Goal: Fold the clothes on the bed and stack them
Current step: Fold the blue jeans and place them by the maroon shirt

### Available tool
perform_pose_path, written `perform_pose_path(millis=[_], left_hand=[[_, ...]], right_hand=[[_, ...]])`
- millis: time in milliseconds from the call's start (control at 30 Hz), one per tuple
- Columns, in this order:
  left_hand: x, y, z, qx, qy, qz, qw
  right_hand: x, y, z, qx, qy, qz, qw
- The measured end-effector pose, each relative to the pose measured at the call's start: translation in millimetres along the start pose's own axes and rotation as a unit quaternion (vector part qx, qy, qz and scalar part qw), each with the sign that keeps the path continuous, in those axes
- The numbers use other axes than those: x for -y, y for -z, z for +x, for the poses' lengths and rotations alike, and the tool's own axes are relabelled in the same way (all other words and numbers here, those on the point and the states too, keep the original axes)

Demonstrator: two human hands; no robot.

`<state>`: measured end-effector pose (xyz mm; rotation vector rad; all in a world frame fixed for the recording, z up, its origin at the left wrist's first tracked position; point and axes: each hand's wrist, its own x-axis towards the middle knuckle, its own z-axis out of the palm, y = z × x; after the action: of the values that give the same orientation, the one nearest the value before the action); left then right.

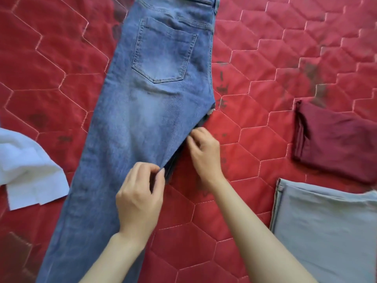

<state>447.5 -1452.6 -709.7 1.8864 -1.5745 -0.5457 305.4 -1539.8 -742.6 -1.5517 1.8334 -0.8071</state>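
A pair of blue jeans [142, 111] lies lengthwise on the red quilted bed [255, 94], one leg laid over the other, back pocket up, waistband at the top. My left hand [140, 197] pinches the right-hand edge of the leg near the middle of the frame. A little higher on the same inner-seam edge, my right hand [204, 152] pinches the denim just below the crotch. Both forearms come in from the bottom of the view.
A folded maroon garment [334, 144] lies at the right. Below it sits a folded pale grey garment [330, 229]. A crumpled white garment [26, 170] lies at the left edge. Red quilt shows between the jeans and the folded pieces.
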Motion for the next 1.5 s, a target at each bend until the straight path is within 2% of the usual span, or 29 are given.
perform_pose_path(millis=[33, 167, 233, 300, 400, 600, 767, 833, 933, 1000, 1067, 1100, 1167, 1267, 1333, 1400, 1467, 1500], left_hand=[[0.4, 2.8, -1.8, 0.0, -0.01, -0.002, 1.0], [8.4, -3.3, -1.0, 0.013, -0.082, 0.069, 0.994], [17.6, -13.3, -1.2, 0.032, -0.125, 0.093, 0.987], [29.8, -24.2, -3.3, 0.054, -0.159, 0.101, 0.981], [44.2, -35.8, -6.8, 0.064, -0.173, 0.113, 0.976], [53.1, -46.2, -11.1, 0.048, -0.155, 0.101, 0.982], [53.8, -47.9, -12.5, 0.044, -0.152, 0.092, 0.983], [54.3, -45.5, -12.5, 0.048, -0.159, 0.086, 0.982], [53.9, -39.3, -10.9, 0.063, -0.17, 0.083, 0.98], [53.6, -36.4, -9.0, 0.079, -0.178, 0.081, 0.978], [52.5, -36.4, -5.1, 0.092, -0.19, 0.09, 0.973], [51.9, -37.5, -1.3, 0.101, -0.196, 0.104, 0.97], [52.0, -40.1, 8.8, 0.133, -0.198, 0.151, 0.959], [58.0, -44.8, 16.8, 0.168, -0.185, 0.22, 0.943], [64.5, -48.1, 15.2, 0.174, -0.186, 0.239, 0.937], [68.3, -50.7, 13.0, 0.169, -0.188, 0.246, 0.936], [69.0, -52.1, 12.6, 0.166, -0.188, 0.248, 0.936], [68.7, -52.4, 12.8, 0.164, -0.188, 0.249, 0.936]], right_hand=[[0.4, 0.1, -3.3, 0.004, 0.007, 0.015, 1.0], [-15.8, 13.1, 12.4, -0.14, -0.104, 0.046, 0.984], [-20.1, 18.4, 33.2, -0.13, -0.125, 0.021, 0.983], [-18.6, 18.9, 55.6, -0.087, -0.105, -0.045, 0.99], [-17.0, 18.4, 79.8, -0.062, -0.084, -0.126, 0.987], [-12.5, 11.8, 79.9, -0.164, -0.211, -0.051, 0.962], [-6.2, 4.8, 73.2, -0.173, -0.283, -0.018, 0.943], [-2.2, 2.5, 67.6, -0.133, -0.263, -0.03, 0.955], [-1.6, 0.7, 49.1, -0.034, -0.151, 0.005, 0.988], [-7.2, 7.4, 41.2, -0.076, -0.118, 0.028, 0.99], [-15.0, 16.1, 43.8, -0.147, -0.125, 0.033, 0.981], [-17.8, 19.0, 49.8, -0.157, -0.131, 0.028, 0.979], [-20.8, 20.2, 67.0, -0.128, -0.121, -0.014, 0.984], [-26.8, 26.1, 88.5, -0.076, -0.033, -0.147, 0.986], [-33.0, 37.1, 97.8, -0.059, -0.003, -0.189, 0.98], [-37.1, 46.6, 102.8, -0.019, -0.01, -0.181, 0.983], [-34.7, 52.2, 106.4, 0.019, -0.07, -0.129, 0.989], [-31.0, 52.2, 106.6, 0.007, -0.103, -0.106, 0.989]])
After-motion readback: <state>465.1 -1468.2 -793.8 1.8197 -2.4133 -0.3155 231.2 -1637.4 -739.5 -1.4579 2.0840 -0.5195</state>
